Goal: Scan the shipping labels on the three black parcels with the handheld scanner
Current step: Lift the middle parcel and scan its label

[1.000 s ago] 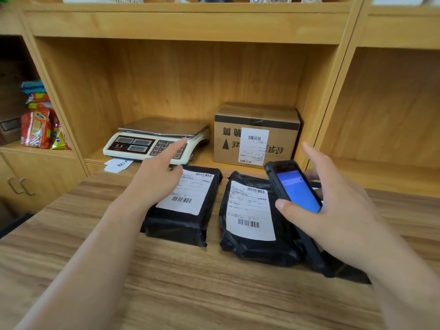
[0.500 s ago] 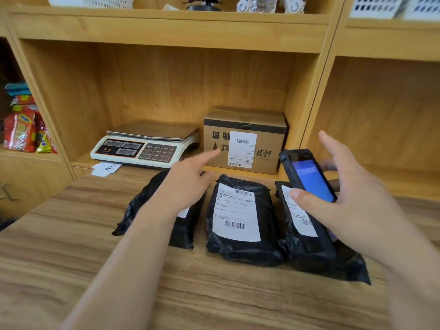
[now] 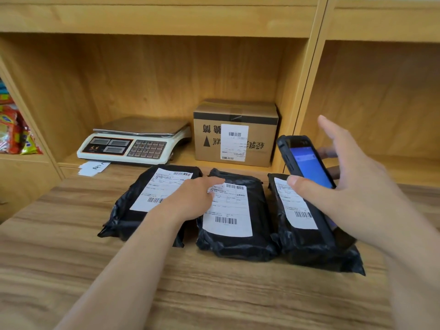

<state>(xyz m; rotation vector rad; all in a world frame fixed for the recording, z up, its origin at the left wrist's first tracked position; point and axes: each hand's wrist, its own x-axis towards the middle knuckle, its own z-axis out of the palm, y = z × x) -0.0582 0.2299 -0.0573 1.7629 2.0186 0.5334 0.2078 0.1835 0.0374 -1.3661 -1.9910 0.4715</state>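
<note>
Three black parcels with white shipping labels lie side by side on the wooden table (image 3: 214, 294): the left parcel (image 3: 133, 210), the middle parcel (image 3: 238, 244) and the right parcel (image 3: 309, 246). My left hand (image 3: 192, 198) lies across the gap between the left and middle parcels, its fingertips resting on the top of the middle label; it holds nothing. My right hand (image 3: 345, 186) grips the black handheld scanner (image 3: 307, 163) above the right parcel, blue screen facing me, index finger raised. The hand hides the scanner's lower part.
A white weighing scale (image 3: 133, 144) and a labelled cardboard box (image 3: 238, 136) stand in the shelf behind the parcels. A slip of paper (image 3: 92, 167) lies in front of the scale. Colourful snack packs (image 3: 14, 134) fill the left shelf.
My left hand has moved right, from over the left parcel onto the middle parcel's label, uncovering the left label. The scanner stays over the right parcel. The view has shifted closer.
</note>
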